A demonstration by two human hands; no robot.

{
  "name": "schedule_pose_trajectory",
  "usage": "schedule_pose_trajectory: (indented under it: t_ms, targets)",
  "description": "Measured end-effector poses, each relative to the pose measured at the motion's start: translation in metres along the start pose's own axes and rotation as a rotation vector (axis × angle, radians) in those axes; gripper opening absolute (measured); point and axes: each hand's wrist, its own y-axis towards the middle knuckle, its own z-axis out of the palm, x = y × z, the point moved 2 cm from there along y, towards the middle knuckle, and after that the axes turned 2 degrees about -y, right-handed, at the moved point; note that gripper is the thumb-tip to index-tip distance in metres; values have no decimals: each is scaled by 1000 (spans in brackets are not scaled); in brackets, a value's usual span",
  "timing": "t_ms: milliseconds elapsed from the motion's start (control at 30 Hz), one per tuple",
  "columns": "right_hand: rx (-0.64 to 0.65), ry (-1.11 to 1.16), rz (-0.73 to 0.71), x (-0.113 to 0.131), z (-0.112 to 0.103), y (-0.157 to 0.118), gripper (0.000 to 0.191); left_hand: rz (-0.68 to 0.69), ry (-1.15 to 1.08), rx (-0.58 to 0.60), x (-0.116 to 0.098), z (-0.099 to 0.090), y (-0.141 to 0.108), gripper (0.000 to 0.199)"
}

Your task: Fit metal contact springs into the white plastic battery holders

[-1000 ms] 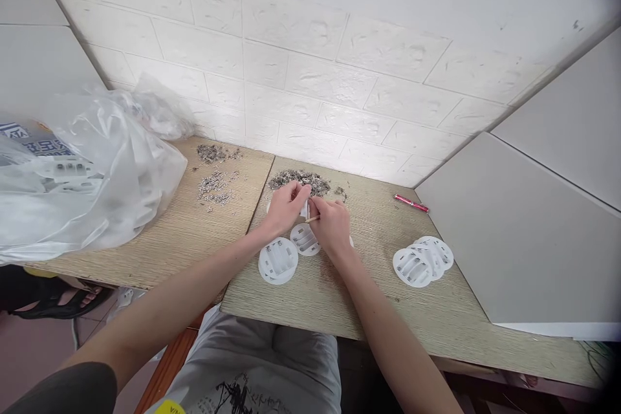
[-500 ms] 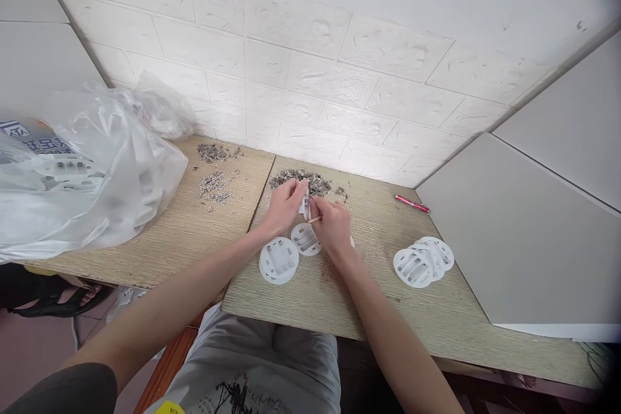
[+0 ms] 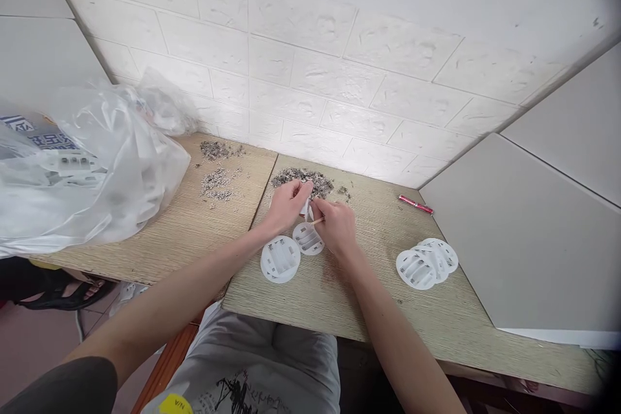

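My left hand (image 3: 287,204) is closed on a white plastic piece (image 3: 305,209), seen edge-on between the hands. Pinched in my right hand (image 3: 334,223) is a thin light-coloured stick (image 3: 317,221), its tip pointing left beside the piece. Just below the hands lies a round white disc with slots (image 3: 308,239). More round white discs (image 3: 280,260) are stacked to its left, below my left wrist. Behind my hands spreads a pile of small metal parts (image 3: 320,184), partly covered by the fingers.
Overlapping white discs (image 3: 416,269) lie on the right of the wooden table (image 3: 378,297). A red pen (image 3: 416,204) is near the right panel. Small metal parts (image 3: 216,182) and a large clear plastic bag (image 3: 130,174) with white pieces occupy the left.
My left fingertips have shifted slightly over the white piece, which now shows less. The whole view has moved a little. Both hands keep their hold.
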Motion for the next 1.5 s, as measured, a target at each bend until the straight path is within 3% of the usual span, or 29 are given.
schedule_pose_trajectory:
  t_ms: [767, 1067, 1300, 1500]
  targets:
    - [125, -139, -93, 2, -1, 1, 21, -26, 28, 29, 0, -1, -2, 45]
    - [71, 188, 139, -15, -1, 6, 31, -78, -186, 62, 3, -1, 5, 43]
    - [128, 190, 363, -46, 1, 2, 20, -93, -240, 40, 9, -4, 9, 42]
    - [18, 200, 375, -50, 0, 2, 21, -230, -520, 225, 9, 2, 9, 36]
